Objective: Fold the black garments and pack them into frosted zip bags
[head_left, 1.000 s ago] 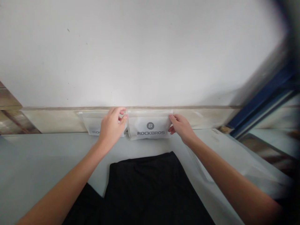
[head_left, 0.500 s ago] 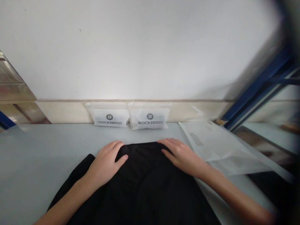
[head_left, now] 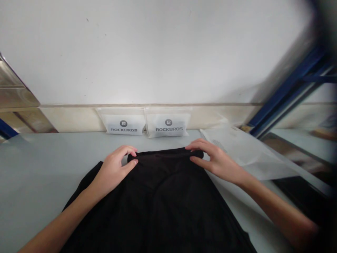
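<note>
A black cloth garment point(head_left: 163, 196) lies spread on the grey table point(head_left: 34, 175), running off the bottom of the view. Its far edge is a narrow band, raised a little. At the left end of that edge, my left hand point(head_left: 116, 167) pinches the fabric between thumb and fingers. My right hand point(head_left: 214, 160) grips the right end of the same edge, thumb below and fingers on top. Part of the garment bulges out to the left, behind my left wrist.
Two white ROCKBROS pouches point(head_left: 123, 124) point(head_left: 169, 125) lean against the wall behind the garment. Right of them lies a translucent plastic bag point(head_left: 250, 154). A blue metal frame point(head_left: 284, 95) stands at the right, and a dark flat item point(head_left: 302, 193) lies below the bag.
Both hands have closed on the far edge, which is now lifted and folded over slightly. My right hand has shifted right. The whole view has tilted a little downward.
</note>
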A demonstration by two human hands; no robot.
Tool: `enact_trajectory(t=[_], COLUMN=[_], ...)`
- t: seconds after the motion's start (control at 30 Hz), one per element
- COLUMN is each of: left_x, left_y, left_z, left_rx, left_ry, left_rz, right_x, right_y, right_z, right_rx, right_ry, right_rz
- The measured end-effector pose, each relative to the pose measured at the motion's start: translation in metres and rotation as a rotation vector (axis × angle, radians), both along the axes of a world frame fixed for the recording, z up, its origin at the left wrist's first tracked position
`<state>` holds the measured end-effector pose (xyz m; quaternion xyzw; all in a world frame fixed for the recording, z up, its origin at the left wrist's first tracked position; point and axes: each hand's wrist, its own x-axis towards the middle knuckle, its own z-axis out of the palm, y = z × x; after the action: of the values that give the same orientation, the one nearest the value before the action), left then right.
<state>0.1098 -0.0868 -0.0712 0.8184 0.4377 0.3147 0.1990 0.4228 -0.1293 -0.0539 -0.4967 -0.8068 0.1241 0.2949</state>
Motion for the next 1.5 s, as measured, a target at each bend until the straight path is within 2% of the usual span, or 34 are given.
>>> enact_trajectory(t=[0.17, 0.3, 0.4, 0.67, 1.07, 1.5], left_x=[-0.010, -0.016, -0.017, -0.009, -0.012, -0.014], left_y=[-0.009, -0.015, -0.017, -0.020, -0.018, -0.018], left_z=[0.018, 0.028, 0.030, 0.026, 0.029, 0.031], left_rx=[-0.112, -0.091, -0.039, -0.010, -0.131, -0.116], left_ry=[0.035, 0.148, 0.246, 0.439, 0.454, 0.459], left_rz=[-0.189, -0.374, -0.448, -0.420, -0.419, -0.442], right_x=[0.007, 0.008, 0.007, 0.006, 0.009, 0.009], right_y=[-0.003, -0.007, -0.010, -0.012, -0.014, -0.012], right_z=[0.008, 0.016, 0.020, 0.020, 0.018, 0.020], right_rx=[-0.239, -0.257, -0.308, -0.348, -0.407, -0.409], right_ry=[-0.028, -0.074, -0.138, -0.239, -0.209, -0.214], right_rz=[0.045, 0.176, 0.235, 0.238, 0.254, 0.254])
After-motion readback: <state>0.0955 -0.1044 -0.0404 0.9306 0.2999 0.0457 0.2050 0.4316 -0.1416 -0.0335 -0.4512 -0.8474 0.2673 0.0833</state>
